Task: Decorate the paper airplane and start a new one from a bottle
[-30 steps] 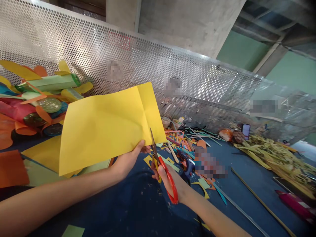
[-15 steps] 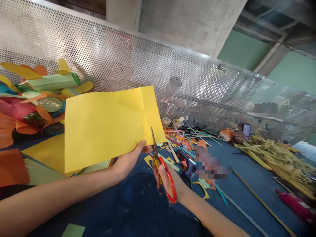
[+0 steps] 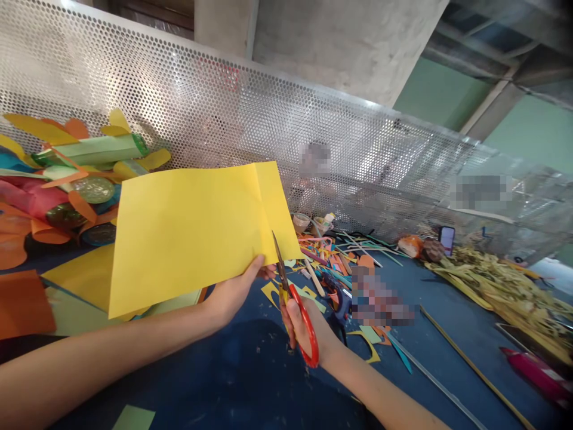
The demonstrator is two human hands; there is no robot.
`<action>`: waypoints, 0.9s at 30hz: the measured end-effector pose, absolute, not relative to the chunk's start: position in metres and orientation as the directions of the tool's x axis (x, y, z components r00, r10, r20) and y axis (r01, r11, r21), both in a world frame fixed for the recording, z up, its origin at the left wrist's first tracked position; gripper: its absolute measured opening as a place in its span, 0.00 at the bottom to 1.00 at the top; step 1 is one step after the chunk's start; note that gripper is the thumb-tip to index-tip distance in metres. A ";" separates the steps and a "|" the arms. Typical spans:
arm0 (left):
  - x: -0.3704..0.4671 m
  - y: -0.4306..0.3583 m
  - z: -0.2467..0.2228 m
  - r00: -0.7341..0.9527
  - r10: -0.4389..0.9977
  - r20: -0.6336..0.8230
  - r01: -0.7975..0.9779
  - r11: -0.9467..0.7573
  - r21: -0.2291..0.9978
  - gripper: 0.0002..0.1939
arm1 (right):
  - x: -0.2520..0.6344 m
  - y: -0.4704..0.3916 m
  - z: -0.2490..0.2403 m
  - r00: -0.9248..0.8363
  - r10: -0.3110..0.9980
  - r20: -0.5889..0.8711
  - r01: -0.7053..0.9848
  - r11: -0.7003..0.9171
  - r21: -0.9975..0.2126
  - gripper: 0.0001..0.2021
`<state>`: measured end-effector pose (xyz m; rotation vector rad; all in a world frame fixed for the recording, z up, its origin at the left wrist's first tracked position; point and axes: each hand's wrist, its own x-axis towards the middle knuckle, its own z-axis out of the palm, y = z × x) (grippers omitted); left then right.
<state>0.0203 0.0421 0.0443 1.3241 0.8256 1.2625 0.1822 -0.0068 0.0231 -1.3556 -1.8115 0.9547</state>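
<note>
A large yellow paper sheet (image 3: 192, 227) is held up by its lower edge in my left hand (image 3: 242, 289), thumb in front and fingers behind. Near its right end a crease runs from top to bottom. My right hand (image 3: 307, 331) is closed on scissors (image 3: 308, 334) with red and yellow handles. The blades point up and overlap the lower right part of the sheet, close to the crease. My left fingertips are just left of the blades.
Paper-covered bottles (image 3: 94, 149) and coloured sheets lie on the left of the dark blue table (image 3: 250, 382). Paper scraps (image 3: 367, 346), a phone (image 3: 446, 239), husks (image 3: 496, 286) and a pink tool (image 3: 537, 373) are on the right. A perforated metal screen (image 3: 268, 107) stands behind.
The sheet's left end has dipped and shifted slightly left, and its top edge is a little lower. The scissors' handles have moved slightly, with the blades still at the sheet's lower right.
</note>
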 end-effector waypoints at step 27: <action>0.023 0.041 0.036 0.250 0.943 0.219 -0.164 -0.181 0.970 0.16 | 0.180 -0.012 0.042 -0.256 0.964 -0.073 0.364 0.026 -0.931 0.30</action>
